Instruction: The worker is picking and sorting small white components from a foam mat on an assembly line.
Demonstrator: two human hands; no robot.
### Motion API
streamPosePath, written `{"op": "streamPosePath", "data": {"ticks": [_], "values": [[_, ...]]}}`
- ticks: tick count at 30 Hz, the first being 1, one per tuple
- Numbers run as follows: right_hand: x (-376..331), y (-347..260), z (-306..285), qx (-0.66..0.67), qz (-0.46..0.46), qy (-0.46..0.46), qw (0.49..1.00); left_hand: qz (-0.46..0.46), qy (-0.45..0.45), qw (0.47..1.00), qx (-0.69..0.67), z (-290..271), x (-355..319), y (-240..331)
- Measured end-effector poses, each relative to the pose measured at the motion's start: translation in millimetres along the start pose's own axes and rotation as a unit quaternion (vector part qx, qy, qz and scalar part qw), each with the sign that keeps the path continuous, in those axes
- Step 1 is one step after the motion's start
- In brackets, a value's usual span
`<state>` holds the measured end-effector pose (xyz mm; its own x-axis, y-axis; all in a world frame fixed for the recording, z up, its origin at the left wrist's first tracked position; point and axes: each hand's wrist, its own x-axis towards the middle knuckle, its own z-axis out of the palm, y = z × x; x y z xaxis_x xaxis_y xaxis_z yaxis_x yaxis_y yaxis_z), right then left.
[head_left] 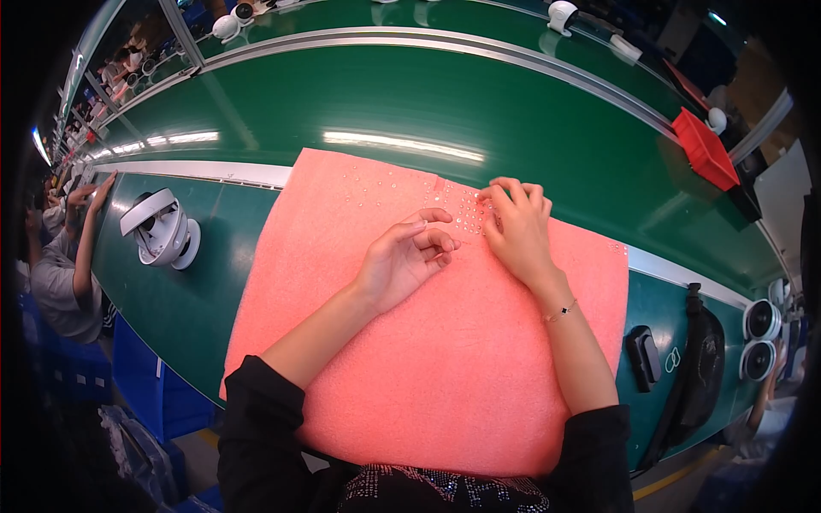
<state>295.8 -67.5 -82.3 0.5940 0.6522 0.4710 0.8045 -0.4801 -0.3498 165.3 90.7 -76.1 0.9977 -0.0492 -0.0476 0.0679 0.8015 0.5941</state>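
Observation:
A pink foam sheet [410, 376] lies in front of me, with small shiny round pieces [469, 214] set in close rows near its far edge. More such pieces are scattered toward its far left corner. My right hand [520, 229] reaches down at the right side of the rows, fingers bent and apart, thumb close to the pieces; its fingertips partly hide some of them. Just left of and below the rows, my left hand [402, 263] hovers with the palm turned inward and fingers loosely curled, apart from the thumb. Nothing shows in either hand.
A white rounded device [162, 229] stands on the green bench at left. To the right lie a black case [643, 357], a black pouch with strap [697, 368] and white round devices [759, 340]. A red bin [705, 147] sits beyond the green belt [385, 103]. Other people work at left and right.

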Motion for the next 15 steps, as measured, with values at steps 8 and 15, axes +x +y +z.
{"op": "streamPosePath", "data": {"ticks": [8, 15], "values": [[2, -12, -7, 0.005, 0.017, 0.024, 1.0, -0.001, 0.005, 1.0, 0.003, 0, 0, 0], [7, -11, -7, 0.087, -0.015, 0.076, 0.993, 0.0, -0.001, 1.0, -0.002, -1, 1, -1]]}}
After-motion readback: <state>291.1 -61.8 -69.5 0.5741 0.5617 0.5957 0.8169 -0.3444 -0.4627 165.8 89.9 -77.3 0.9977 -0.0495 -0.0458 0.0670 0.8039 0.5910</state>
